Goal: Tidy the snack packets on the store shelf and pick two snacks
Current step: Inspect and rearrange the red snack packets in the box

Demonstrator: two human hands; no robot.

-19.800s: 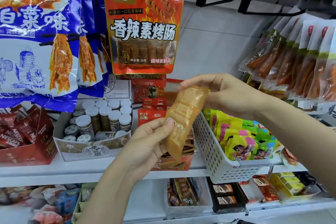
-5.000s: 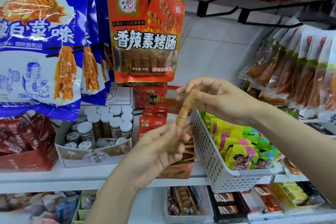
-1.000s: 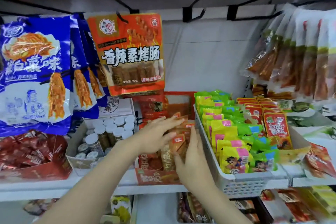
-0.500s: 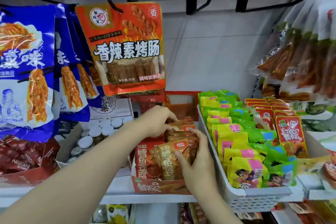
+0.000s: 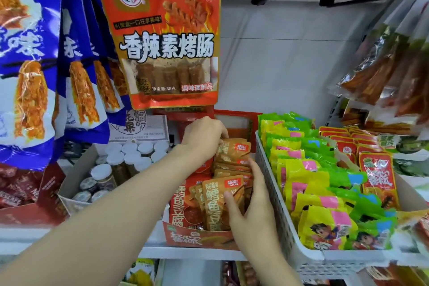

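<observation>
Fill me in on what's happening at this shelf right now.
A person is straightening the orange snack packets that stand in a red display box on the store shelf. The left hand grips the packets at the back of the row, and the right hand holds the front packets, thumb across the foremost one. A white basket of yellow and green packets sits just to the right. No snack has been lifted out.

Single head view, close to the shelf [image 5: 148, 252], facing forward and slightly down. Red display box [image 5: 197, 238] sits low centre; white basket [image 5: 274, 193] just right of it, hanging orange packet [image 5: 162, 37] above it, both forearms entering from below.
</observation>
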